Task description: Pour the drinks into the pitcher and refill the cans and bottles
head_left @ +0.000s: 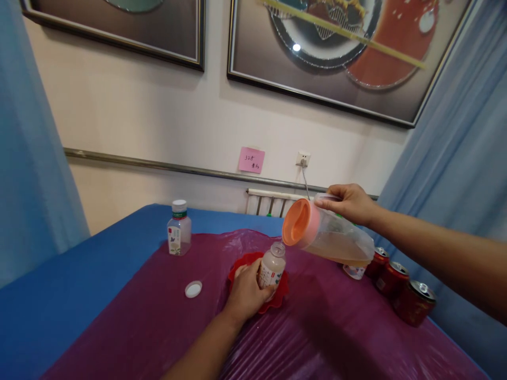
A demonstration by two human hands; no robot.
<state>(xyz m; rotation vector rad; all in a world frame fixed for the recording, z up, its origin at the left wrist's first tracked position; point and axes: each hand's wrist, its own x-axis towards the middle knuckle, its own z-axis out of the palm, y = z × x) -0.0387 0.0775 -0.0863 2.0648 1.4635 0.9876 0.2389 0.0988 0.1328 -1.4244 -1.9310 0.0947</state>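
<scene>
My left hand [250,290] is wrapped round a small clear bottle [272,266] with a printed label and no cap on its mouth. Beneath it lies a red scalloped dish [280,296], partly covered by the hand and bottle. My right hand [350,205] grips the handle of a clear plastic pitcher [336,244], tilted nearly level with its orange lid [297,221] toward the bottle mouth. Light brown liquid lies along the pitcher's lower side. Whether any liquid runs between lid and bottle I cannot tell. A white cap [193,289] rests left of the dish.
A capped clear bottle [179,232] stands at the back left. Several red cans [414,303] line the right side, near a partly hidden labelled container [354,271]. Purple plastic sheeting [158,327] covers the blue surface [99,258]. A wall socket [303,158] holds a plugged cord.
</scene>
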